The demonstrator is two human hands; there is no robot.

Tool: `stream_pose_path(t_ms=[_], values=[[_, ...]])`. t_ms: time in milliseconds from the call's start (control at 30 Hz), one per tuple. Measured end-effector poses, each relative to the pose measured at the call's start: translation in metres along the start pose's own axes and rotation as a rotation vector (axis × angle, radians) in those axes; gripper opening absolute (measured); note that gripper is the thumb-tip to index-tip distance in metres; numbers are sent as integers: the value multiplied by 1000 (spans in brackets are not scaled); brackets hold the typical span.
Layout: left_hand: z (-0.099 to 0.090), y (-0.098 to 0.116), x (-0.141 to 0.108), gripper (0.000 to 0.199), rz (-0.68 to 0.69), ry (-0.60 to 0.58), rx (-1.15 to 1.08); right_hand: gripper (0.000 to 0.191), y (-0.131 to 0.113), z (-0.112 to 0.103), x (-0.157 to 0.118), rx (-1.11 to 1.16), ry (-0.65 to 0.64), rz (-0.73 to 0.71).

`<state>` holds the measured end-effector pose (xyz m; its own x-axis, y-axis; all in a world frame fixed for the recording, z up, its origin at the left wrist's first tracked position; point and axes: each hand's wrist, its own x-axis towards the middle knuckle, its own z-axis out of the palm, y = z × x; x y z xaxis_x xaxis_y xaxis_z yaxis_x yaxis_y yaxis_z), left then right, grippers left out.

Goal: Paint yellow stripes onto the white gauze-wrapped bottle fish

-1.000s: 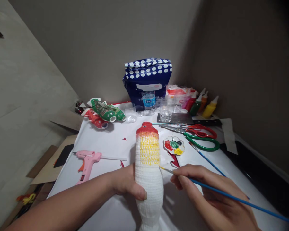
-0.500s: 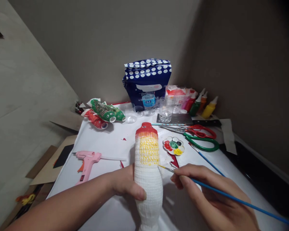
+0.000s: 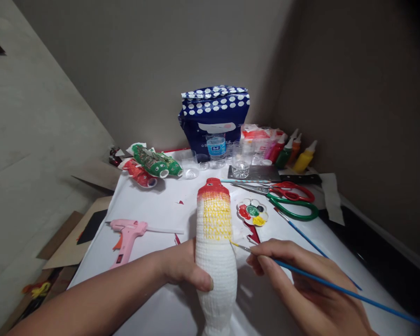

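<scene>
A white, ribbed, bottle-like form [image 3: 217, 275] stands near the front, its top red and the band below covered in yellow marks. My left hand [image 3: 187, 268] is wrapped round its left side, thumb across the front. Pinched in my right hand [image 3: 294, 284] is a blue paintbrush [image 3: 322, 279], its yellow-tipped bristles touching the form's right edge at the lowest yellow marks. Behind my right hand lies a flower-shaped palette [image 3: 252, 212] with red, green, yellow and dark paint.
A pink glue gun [image 3: 128, 235] lies left. Green and red fish-like pieces [image 3: 154, 163] are at the back left. Scissors [image 3: 294, 205], a knife [image 3: 255, 172], another brush [image 3: 301, 233], paint bottles [image 3: 303, 156], clear cups [image 3: 240, 163] and a blue bag [image 3: 215, 116] are behind and right.
My right hand and the brush have shifted very slightly left, the bristles staying at the form's right edge. My left hand keeps its hold.
</scene>
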<state>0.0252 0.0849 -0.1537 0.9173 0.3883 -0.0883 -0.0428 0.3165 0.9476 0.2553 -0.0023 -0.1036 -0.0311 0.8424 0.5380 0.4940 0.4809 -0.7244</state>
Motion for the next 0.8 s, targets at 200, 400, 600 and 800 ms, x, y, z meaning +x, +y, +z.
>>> stream_pose_path(t_ms=[200,400,600,800], values=[[-1,0,-1,57,-47,12,0,11,2,-2,0,-9,-12,5],[-2,-2,-2,60,-48,18,-15,10,4,-3,-1,-22,20,39],[-2,-3,-5,67,-122,39,-65,12,30,-17,14,-130,214,257],[-1,-4,-5,64,-89,37,-63,19,72,-18,26,-224,-43,320]])
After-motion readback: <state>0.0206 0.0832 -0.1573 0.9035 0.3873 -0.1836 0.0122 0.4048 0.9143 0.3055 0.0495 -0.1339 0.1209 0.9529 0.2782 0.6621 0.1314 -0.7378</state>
